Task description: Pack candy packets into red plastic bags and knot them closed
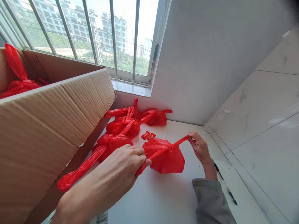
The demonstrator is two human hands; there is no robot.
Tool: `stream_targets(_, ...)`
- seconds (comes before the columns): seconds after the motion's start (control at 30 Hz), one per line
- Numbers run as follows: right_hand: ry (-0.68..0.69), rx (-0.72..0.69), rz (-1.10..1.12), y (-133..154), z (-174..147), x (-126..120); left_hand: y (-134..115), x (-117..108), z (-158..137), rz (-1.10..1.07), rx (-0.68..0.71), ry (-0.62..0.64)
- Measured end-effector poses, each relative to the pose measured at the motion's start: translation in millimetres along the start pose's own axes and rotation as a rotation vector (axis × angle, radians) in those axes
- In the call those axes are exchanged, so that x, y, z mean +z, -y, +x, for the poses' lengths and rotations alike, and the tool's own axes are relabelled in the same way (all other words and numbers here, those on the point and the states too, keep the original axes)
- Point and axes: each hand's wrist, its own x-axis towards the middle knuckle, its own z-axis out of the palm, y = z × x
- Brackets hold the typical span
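A red plastic bag (pixel 167 158) sits on the white table, knotted at its top, with its two handles pulled apart sideways. My left hand (pixel 130 160) is closed around the left handle, its fingers partly turned from view. Between the fingertips of my right hand (pixel 198 147) is the end of the other handle, stretched taut up to the right. What the bag contains is hidden. Two small red packets (pixel 148 135) lie just behind it. To the left are several more tied red bags (pixel 122 127), one of them partly behind my left hand.
A large open cardboard box (pixel 58 115) with red bags inside fills the left side. A clear bottle (pixel 216 122) lies or leans by the tiled wall. At the right are paper and a black pen (pixel 231 197). A barred window (pixel 123 43) is behind.
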Motion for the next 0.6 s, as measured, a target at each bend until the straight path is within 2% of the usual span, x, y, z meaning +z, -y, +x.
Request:
stream_targets(0.17, 0.054, 0.034, 0.032, -10.0, -0.7, 7.4, 9.5, 10.9, -19.0, 0.013, -0.033, -0.051)
stream_targets(0.33, 0.196, 0.077, 0.054, -1.4, 2.6, 5.3, -0.9, 15.8, -18.0, 0.018, -0.052, 0.038)
stream_targets(0.47, 0.344, 0.086, 0.052, 23.7, 2.1, -9.6, -16.8, 21.0, -11.8, 0.195, -0.011, 0.126)
stream_targets(0.6, 0.464, 0.112, 0.096, 69.9, 0.0, -36.3, -26.8, 21.4, -11.1, 0.504, 0.105, 0.332)
